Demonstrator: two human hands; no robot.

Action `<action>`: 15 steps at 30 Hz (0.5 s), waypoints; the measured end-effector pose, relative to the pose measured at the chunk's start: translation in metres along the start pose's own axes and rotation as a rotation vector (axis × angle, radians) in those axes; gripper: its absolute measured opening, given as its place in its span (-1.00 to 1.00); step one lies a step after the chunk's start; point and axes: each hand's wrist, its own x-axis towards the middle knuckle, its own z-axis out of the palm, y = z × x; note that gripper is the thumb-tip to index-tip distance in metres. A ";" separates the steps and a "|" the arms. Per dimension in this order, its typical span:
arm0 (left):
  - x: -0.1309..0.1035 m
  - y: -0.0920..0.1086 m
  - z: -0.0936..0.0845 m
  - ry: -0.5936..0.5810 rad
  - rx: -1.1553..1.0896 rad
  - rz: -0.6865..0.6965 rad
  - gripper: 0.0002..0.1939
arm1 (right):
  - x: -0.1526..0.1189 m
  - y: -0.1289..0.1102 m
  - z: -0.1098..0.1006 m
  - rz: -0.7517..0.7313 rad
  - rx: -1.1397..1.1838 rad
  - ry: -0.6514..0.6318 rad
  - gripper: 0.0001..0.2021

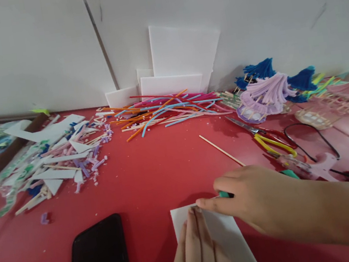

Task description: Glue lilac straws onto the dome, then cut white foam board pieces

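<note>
A white board (pixel 235 244) lies on the red table at the lower middle. Pressed flat on its upper left part is my left hand (pixel 199 250), fingers together and stretched forward. My right hand (pixel 250 198) is closed around a green tool (pixel 225 194), of which only a small part shows. Its index fingertip touches the board's far edge beside my left fingertips. A thin wooden stick (pixel 221 150) lies just beyond my right hand.
A black phone (pixel 98 260) lies at lower left, with a scrap pile (pixel 60 157) behind it. Colored pipe cleaners (pixel 171 109) and white boards (pixel 185 52) are at the back. Scissors (pixel 249 126), yellow-handled pliers (pixel 275 144), a glue gun (pixel 317 166) and fluffy models (pixel 264 95) are right.
</note>
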 end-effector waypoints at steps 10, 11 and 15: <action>0.002 0.001 -0.004 -0.014 -0.034 -0.003 -0.87 | -0.001 0.000 -0.004 0.024 0.020 -0.052 -0.42; 0.001 0.001 -0.004 -0.010 -0.032 -0.003 -0.86 | -0.001 0.000 -0.004 0.020 0.020 -0.054 -0.42; 0.000 0.001 -0.003 -0.009 -0.037 -0.003 -0.84 | -0.003 0.001 -0.003 -0.008 -0.014 -0.044 -0.43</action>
